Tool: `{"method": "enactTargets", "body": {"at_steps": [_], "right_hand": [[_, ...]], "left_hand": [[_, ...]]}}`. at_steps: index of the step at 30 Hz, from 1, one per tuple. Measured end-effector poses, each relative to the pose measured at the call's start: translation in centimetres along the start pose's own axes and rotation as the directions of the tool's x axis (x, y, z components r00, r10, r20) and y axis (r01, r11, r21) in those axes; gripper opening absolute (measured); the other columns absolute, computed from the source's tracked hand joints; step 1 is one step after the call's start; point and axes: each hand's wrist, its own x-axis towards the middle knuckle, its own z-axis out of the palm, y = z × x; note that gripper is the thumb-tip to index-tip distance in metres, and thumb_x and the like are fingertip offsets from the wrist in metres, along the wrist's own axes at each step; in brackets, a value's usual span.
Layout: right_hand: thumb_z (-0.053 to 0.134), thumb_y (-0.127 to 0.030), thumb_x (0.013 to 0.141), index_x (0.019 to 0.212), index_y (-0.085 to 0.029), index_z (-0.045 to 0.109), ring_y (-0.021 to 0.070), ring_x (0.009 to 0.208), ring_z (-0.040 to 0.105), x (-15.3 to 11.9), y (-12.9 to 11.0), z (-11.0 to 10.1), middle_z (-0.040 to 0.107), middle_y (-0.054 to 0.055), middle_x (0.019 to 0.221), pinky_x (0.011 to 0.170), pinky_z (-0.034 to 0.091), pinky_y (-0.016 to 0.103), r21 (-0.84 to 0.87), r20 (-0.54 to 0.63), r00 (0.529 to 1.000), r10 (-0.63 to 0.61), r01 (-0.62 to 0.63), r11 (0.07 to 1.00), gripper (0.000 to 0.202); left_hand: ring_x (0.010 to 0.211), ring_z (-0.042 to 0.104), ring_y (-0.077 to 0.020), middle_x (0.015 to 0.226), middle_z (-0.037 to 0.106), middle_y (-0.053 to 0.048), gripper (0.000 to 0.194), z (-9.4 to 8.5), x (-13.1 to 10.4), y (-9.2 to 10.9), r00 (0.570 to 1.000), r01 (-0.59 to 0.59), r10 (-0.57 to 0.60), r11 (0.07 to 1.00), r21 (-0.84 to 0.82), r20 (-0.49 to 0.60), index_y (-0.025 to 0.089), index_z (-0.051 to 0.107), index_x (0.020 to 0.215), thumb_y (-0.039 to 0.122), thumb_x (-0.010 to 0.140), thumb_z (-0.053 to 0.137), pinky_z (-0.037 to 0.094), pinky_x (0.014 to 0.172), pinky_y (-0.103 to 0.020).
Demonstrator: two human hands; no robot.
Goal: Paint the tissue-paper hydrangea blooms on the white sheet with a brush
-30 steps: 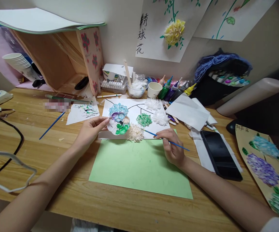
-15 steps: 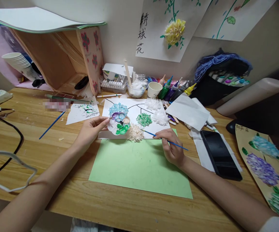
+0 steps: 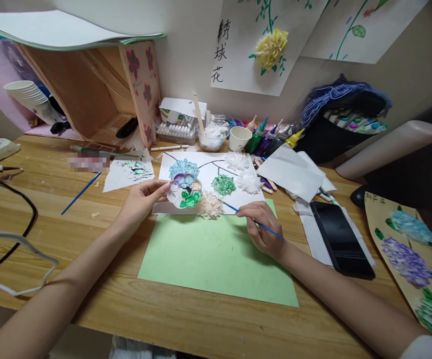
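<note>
My left hand point(image 3: 143, 199) pinches the rim of a small round paint palette point(image 3: 176, 198) with purple, blue, black, peach and green paint in its wells. My right hand point(image 3: 264, 227) is closed around a thin blue paintbrush point(image 3: 233, 207), its tip at the right side of a peach-coloured fluffy flower point(image 3: 210, 205). That flower sits at the lower edge of a white sheet point(image 3: 204, 159) with black branch lines. Also on the sheet are a blue flower point(image 3: 183, 168), a green flower point(image 3: 223, 185) and white tufts point(image 3: 249, 181). Under it lies green paper point(image 3: 216, 259).
Paint bottles point(image 3: 261, 134), a paper cup point(image 3: 239, 138) and a bowl of white scraps point(image 3: 212, 137) line the back. A phone point(image 3: 341, 239) lies on the right on tissue. On the left are another blue brush point(image 3: 81, 193), a paint-stained paper point(image 3: 128, 174) and cables point(image 3: 25, 239).
The brush's back end has swung down and left as my right hand shifted slightly lower. My left hand and the palette have barely moved.
</note>
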Motion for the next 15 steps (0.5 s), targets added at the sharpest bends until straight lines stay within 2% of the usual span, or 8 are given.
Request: {"method": "enactTargets", "body": {"at_steps": [15], "right_hand": [[0.045,-0.004,0.082,0.107,-0.024,0.052,0.0207,0.084,0.059,-0.03,-0.17,0.17,0.066,0.005,0.087,0.072,0.05,0.036,-0.046,-0.003,1.0,0.004,-0.005,0.999,0.033]], "left_hand": [[0.083,0.068,-0.0185,0.092,0.074,-0.006,0.038,0.02,0.0,0.0,1.0,-0.001,0.0,1.0,0.014,0.003,0.018,0.074,0.089,0.048,0.065,0.076,0.056,0.076,-0.027]]}}
